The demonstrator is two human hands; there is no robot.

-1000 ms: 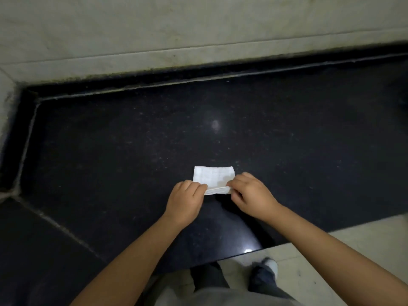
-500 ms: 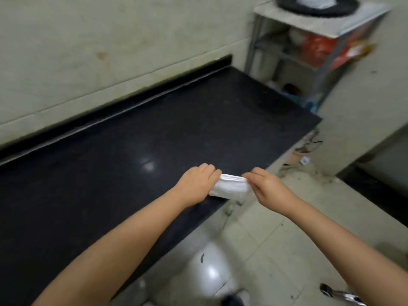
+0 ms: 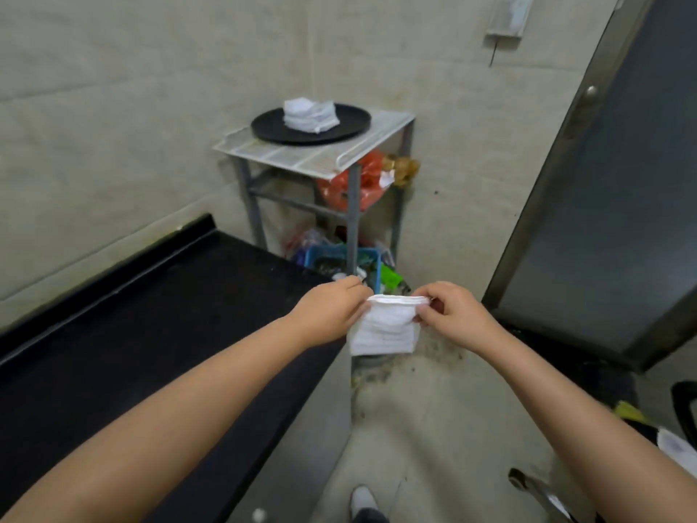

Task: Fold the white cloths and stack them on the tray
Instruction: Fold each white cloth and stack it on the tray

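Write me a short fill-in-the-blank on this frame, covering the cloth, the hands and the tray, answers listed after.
1. The folded white cloth is pinched by ____ hands, left hand and right hand.
2. The stack of folded cloths sits on a round ____ tray.
3. The tray rests on the ____ shelf of the metal rack.

Answers: both; black; top

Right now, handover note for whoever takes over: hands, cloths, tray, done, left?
Left hand pinches the left top corner of the folded white cloth; right hand pinches the right top corner. The cloth hangs in the air past the end of the black counter.
The black round tray sits on the metal rack ahead, with a stack of folded cloths on it.
Done: this cloth is folded and off the counter.
Left: carry it to the tray and set it on the stack.
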